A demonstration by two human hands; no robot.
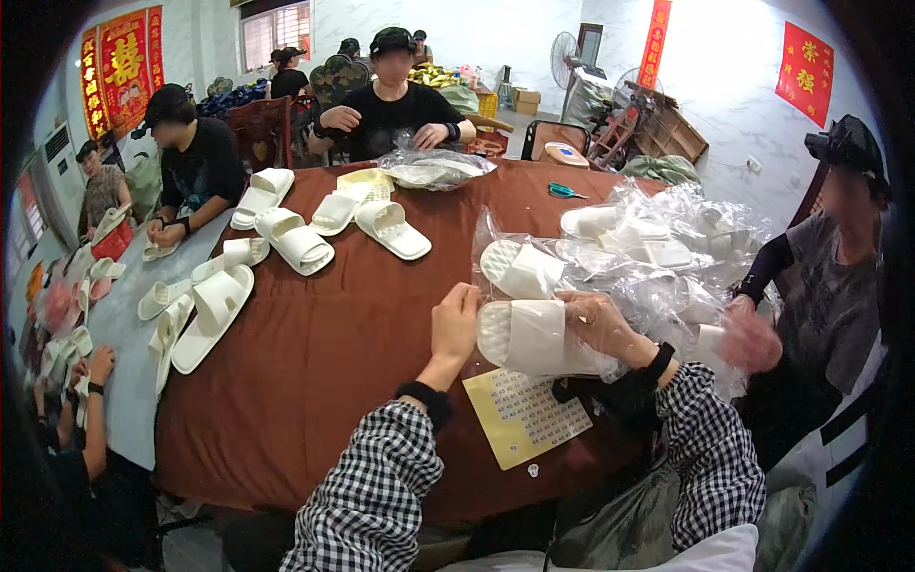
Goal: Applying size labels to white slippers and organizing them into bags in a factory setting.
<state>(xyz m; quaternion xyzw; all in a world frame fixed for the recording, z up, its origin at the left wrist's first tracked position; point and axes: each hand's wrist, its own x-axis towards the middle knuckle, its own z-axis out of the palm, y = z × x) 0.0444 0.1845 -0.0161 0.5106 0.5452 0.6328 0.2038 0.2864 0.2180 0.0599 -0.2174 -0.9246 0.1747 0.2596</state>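
Note:
A white slide slipper (pixel 522 338) lies level in front of me, its strap toward the right. My right hand (pixel 602 326) is closed around its right part, with clear film about the fingers. Just left of the slipper's toe, my left hand (pixel 456 322) is pinched on the edge of a clear plastic bag (pixel 488 227). A second white slipper (pixel 515 269) sits directly beyond the first, with the bag's film around it. Below my hands is a yellow sheet of small round stickers (pixel 515 419), partly covered by a dark item near my right wrist.
Bagged white slippers (pixel 648 229) pile up at the right, beside a co-worker's blurred hand (pixel 748 338). Loose slippers (pixel 305 238) line the left side of the brown-covered table (pixel 315 400). Teal scissors (pixel 564 191) lie farther back. Across the table, a person handles a bag (pixel 438 169).

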